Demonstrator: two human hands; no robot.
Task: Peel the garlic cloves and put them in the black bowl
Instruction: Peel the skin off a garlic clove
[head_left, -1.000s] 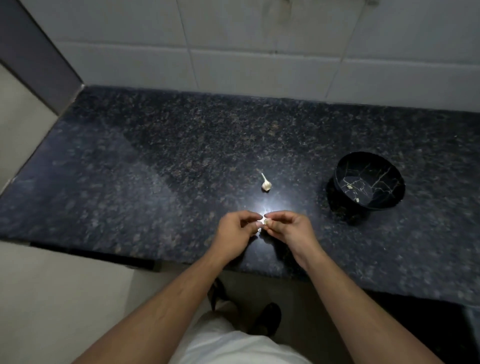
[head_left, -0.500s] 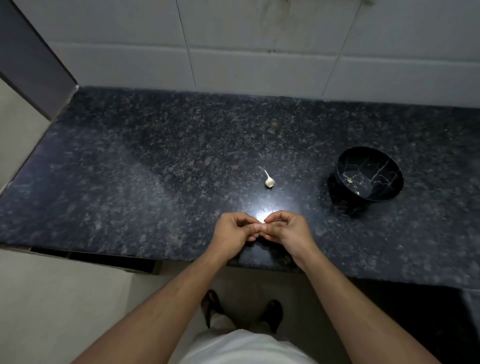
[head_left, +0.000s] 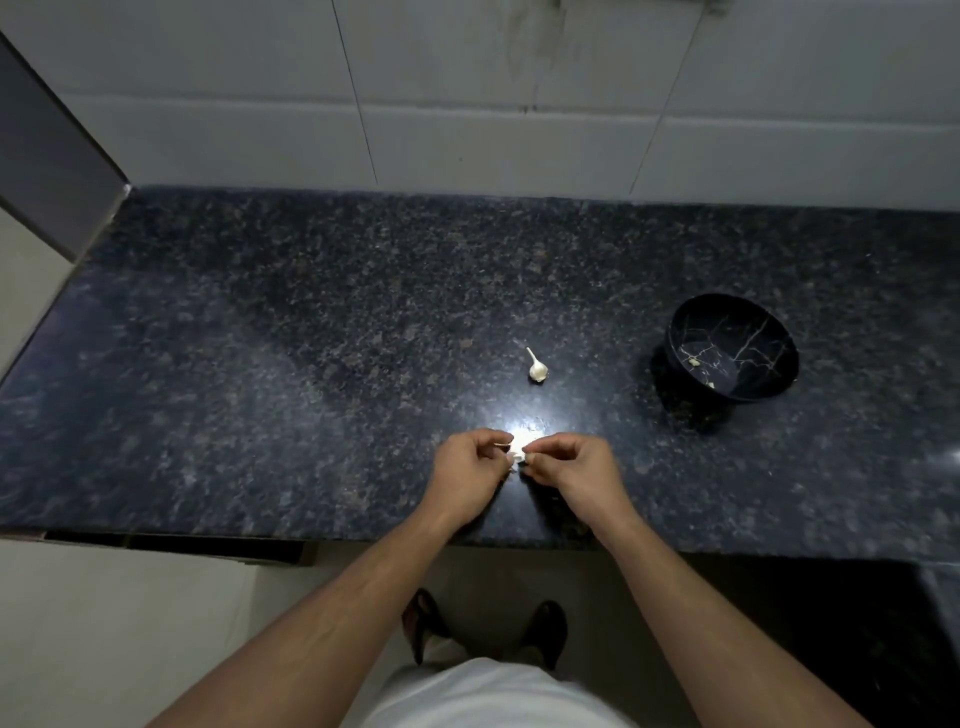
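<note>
Two hands are seen low in the middle of the frame, held close together over the front edge of a dark speckled counter. A small white garlic clove is pinched between them. The fingers of the left hand are curled in, and the clove is touched by its fingertips. The fingers of the right hand are curled too, and the clove is pinched at its right side. A bright spot of light is seen on the counter just behind the clove, so its edges are hard to make out.

A second piece of garlic, with a thin stalk pointing up and left, is seen lying on the counter a little above the hands. It is touched by nothing.

The black bowl is found at the right of the frame, well apart from the hands. Thin pale lines are seen on its inside. A few small pale bits are seen lying in it, but they are too small to be told apart.

Pale wall tiles are seen across the top of the frame. Dark shoes and a pale floor are seen at the bottom.
</note>
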